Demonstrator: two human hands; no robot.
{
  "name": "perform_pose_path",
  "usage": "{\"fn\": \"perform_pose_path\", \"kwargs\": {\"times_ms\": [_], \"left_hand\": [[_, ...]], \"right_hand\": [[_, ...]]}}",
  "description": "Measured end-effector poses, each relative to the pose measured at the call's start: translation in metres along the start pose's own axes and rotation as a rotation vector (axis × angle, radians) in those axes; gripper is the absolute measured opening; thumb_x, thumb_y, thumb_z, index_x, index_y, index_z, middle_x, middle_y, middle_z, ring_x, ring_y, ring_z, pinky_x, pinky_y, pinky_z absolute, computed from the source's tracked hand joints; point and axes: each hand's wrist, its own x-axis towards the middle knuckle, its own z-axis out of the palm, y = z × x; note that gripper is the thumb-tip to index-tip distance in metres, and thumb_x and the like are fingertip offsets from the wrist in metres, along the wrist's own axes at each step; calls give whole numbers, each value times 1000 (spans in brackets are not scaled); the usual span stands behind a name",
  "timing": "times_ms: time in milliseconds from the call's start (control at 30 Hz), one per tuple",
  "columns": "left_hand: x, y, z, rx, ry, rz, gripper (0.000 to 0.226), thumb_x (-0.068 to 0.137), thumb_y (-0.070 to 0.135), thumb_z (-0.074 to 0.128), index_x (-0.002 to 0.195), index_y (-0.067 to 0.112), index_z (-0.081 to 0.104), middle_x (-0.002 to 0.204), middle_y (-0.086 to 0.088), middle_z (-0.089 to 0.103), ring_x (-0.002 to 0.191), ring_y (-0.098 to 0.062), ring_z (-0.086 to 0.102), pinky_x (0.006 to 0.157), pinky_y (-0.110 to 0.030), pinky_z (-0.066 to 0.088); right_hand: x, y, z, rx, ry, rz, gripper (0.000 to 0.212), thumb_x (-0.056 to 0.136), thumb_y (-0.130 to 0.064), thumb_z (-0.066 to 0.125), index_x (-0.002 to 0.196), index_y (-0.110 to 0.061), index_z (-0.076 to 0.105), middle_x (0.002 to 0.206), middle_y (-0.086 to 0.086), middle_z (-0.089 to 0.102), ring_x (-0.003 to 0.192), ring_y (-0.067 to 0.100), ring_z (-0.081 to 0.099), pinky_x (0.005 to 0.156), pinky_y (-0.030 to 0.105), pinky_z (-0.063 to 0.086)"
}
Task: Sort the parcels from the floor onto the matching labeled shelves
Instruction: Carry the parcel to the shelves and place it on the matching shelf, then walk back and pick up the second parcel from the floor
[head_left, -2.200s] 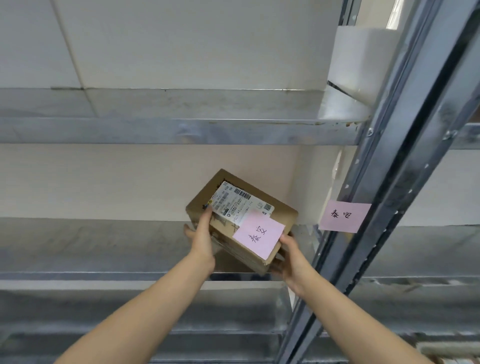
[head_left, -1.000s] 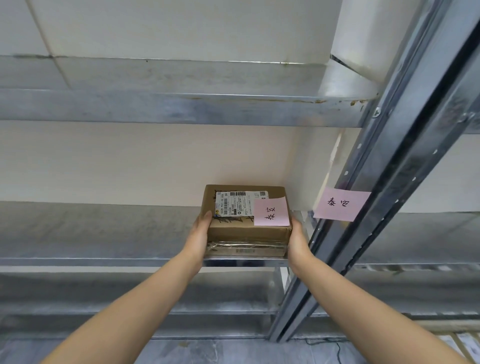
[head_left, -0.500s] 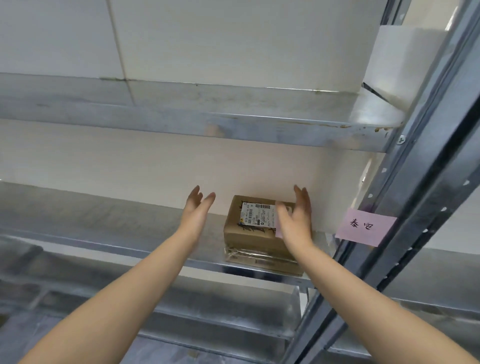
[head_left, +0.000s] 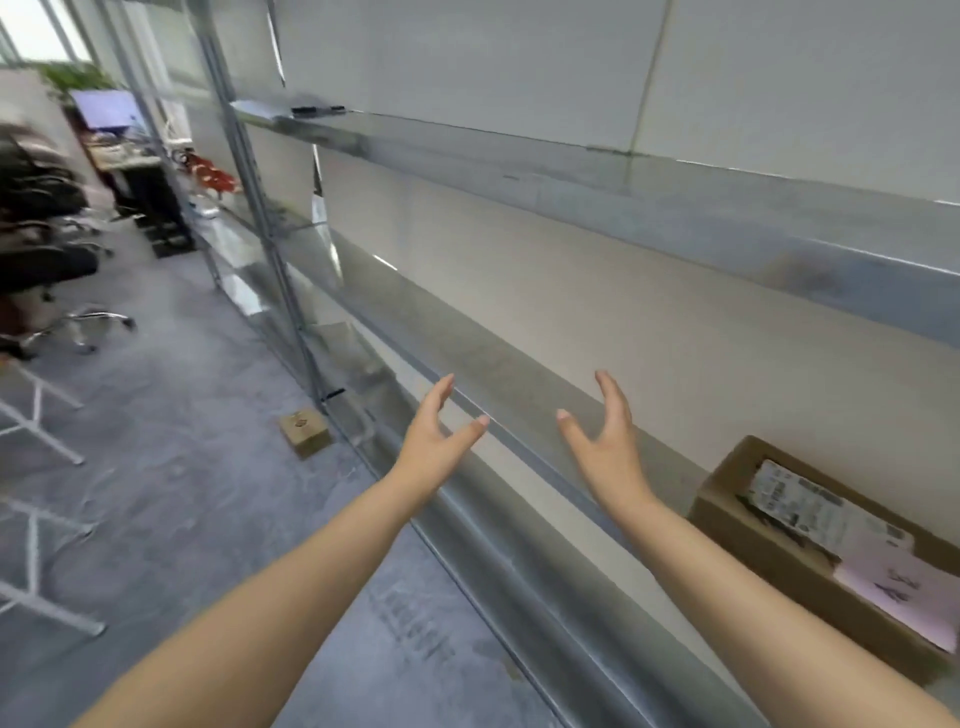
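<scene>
A brown cardboard parcel (head_left: 810, 551) with a white shipping label and a pink note lies on the metal shelf (head_left: 519, 374) at the lower right. My right hand (head_left: 605, 447) hovers open to its left, clear of it. My left hand (head_left: 434, 441) is also open and empty, in front of the shelf edge. A small brown parcel (head_left: 305, 431) sits on the grey floor beside the shelf upright, far ahead of both hands.
A metal rack upright (head_left: 270, 244) stands beyond the hands, with an upper shelf (head_left: 623, 182) above. Black office chairs (head_left: 41, 249) and white table legs (head_left: 36, 431) stand at the left. Grey floor (head_left: 182, 467) stretches between them and the rack.
Both hands have let go of the parcel, which stays on the shelf. My view has swung left, so the parcel now sits at the right edge and the floor parcel shows.
</scene>
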Motion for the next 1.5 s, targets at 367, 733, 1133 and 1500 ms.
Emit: {"fn": "perform_pose_path", "kwargs": {"times_ms": [367,733,1133,1500], "left_hand": [[10,-38,-136,73,251,-57,69,87,23,65,145,18,30,151,3,34,140,-11,29,112,-26,26],[58,-80,-262,127,332,-99,68,88,25,64,146,20,28,146,7,35,125,0,31,96,-11,26],[129,-100,-339,59,570,-176,68,87,27,65,145,20,31,154,0,31,142,-15,27,111,-29,26],[224,-106,-383,70,665,-232,75,86,38,64,148,26,24,157,4,25,145,-17,21,110,-35,26]], "right_hand": [[32,-36,140,55,-224,-62,66,89,-12,59,147,-12,27,157,6,24,145,17,20,111,19,12],[74,-77,290,124,-370,-31,64,90,-17,59,146,-13,29,155,3,30,143,16,27,109,20,18],[142,-110,406,228,-659,-40,69,88,-26,63,147,-20,28,153,0,32,142,16,28,109,27,25],[255,-121,471,223,-864,-79,68,91,-24,58,149,-17,22,155,0,29,137,12,32,97,21,25]]}}
